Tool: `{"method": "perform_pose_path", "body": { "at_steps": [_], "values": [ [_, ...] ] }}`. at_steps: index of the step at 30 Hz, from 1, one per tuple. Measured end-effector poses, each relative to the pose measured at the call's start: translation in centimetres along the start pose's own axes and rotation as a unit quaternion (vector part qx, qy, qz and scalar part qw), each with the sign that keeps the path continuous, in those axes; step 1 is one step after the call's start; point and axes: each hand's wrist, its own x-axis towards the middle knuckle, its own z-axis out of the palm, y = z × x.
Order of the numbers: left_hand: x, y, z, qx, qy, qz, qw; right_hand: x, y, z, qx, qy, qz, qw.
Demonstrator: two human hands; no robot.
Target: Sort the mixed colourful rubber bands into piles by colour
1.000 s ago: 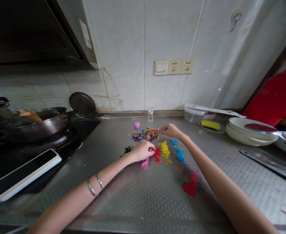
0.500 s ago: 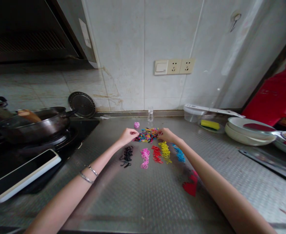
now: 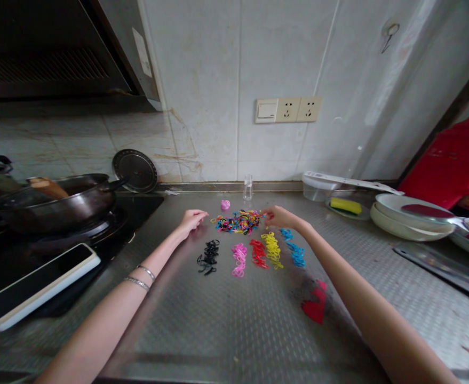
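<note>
A mixed heap of small coloured rubber bands (image 3: 238,222) lies on the metal counter. At its right edge my right hand (image 3: 280,217) has its fingers pinched on a rubber band at the edge of the heap. Left of the heap, apart from it, is my left hand (image 3: 192,220), closed with its fingers together; what they hold, if anything, is hidden. Nearer to me lie sorted groups: black bands (image 3: 209,257), pink bands (image 3: 239,260), red bands (image 3: 259,253), yellow bands (image 3: 272,250) and blue bands (image 3: 297,254).
Behind the heap are a pink ball-like piece (image 3: 225,205) and a small clear bottle (image 3: 247,188). A red heart-shaped piece (image 3: 314,305) lies at front right. A pan (image 3: 58,205) sits on the stove at left. Bowls (image 3: 410,218) and a yellow sponge (image 3: 345,206) stand right.
My left hand has moved left, away from the heap. My right hand has shifted slightly right and stays at the heap's right edge. More of the blue bands shows.
</note>
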Motion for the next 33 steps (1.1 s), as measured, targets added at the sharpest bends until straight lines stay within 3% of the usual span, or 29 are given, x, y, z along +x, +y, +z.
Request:
{"method": "perform_pose_path", "body": {
  "at_steps": [4, 6, 8, 11, 14, 16, 22, 33],
  "values": [
    [-0.1, -0.1, 0.3, 0.028, 0.012, 0.008, 1.000, -0.4, 0.3, -0.8, 0.061, -0.105, -0.003, 0.993],
    [-0.3, -0.1, 0.4, 0.041, 0.020, 0.019, 0.999, -0.5, 0.4, -1.0, 0.071, -0.118, 0.005, 0.990],
    [-0.4, 0.0, 0.5, 0.052, 0.028, 0.030, 0.998, -0.5, 0.7, -1.3, 0.051, -0.086, 0.016, 0.995],
    [-0.6, 0.1, 0.7, 0.059, 0.035, 0.047, 0.997, -0.4, 1.4, -1.2, -0.017, 0.026, 0.037, 0.999],
    [-0.8, 0.3, 0.9, 0.061, 0.033, 0.063, 0.996, -0.4, 2.1, -0.3, -0.092, 0.152, 0.035, 0.983],
    [-0.8, 0.4, 1.0, 0.063, 0.031, 0.068, 0.995, -0.4, 2.5, 0.6, -0.132, 0.183, 0.012, 0.974],
    [-0.6, -0.1, 0.9, 0.063, 0.031, 0.075, 0.995, -0.6, 2.6, 2.7, -0.187, 0.128, -0.008, 0.974],
    [0.1, -0.8, 0.9, 0.087, 0.030, 0.076, 0.993, -0.6, 2.5, 2.6, -0.205, 0.105, -0.014, 0.973]
  ]
}}
